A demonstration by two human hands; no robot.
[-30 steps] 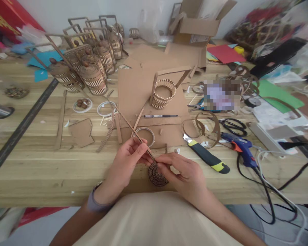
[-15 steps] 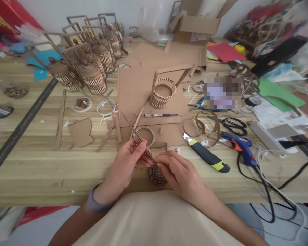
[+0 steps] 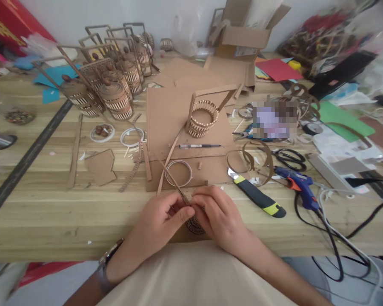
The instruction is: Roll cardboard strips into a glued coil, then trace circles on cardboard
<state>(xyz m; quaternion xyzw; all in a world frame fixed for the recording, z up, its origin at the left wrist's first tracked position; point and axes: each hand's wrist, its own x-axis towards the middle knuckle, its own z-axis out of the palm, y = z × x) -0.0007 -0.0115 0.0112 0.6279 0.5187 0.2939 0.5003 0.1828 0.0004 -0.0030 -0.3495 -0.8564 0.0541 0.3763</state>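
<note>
Close to my body, my right hand (image 3: 217, 216) grips a round coil of corrugated cardboard (image 3: 195, 226), whose lower part shows between my hands. My left hand (image 3: 166, 219) pinches the cardboard strip (image 3: 175, 182) near the coil, thumb pressed against it. The strip's free end slants up and left, past a white tape ring (image 3: 178, 173). Beyond lies a cardboard sheet (image 3: 166, 106) bearing a small slatted basket with a square handle (image 3: 203, 119) and a pen (image 3: 200, 146). The fingertips of both hands nearly meet and hide the upper coil.
A utility knife (image 3: 258, 195) with its blade out lies to the right, beside a blue glue gun (image 3: 298, 185) with trailing cords and black scissors (image 3: 290, 158). Several finished lidded baskets (image 3: 115, 102) stand at the back left. A cardboard box (image 3: 242, 40) sits behind.
My left hand has slid down along the strip toward the coil, close to my right hand. More of the coil is covered. My right hand has barely moved.
</note>
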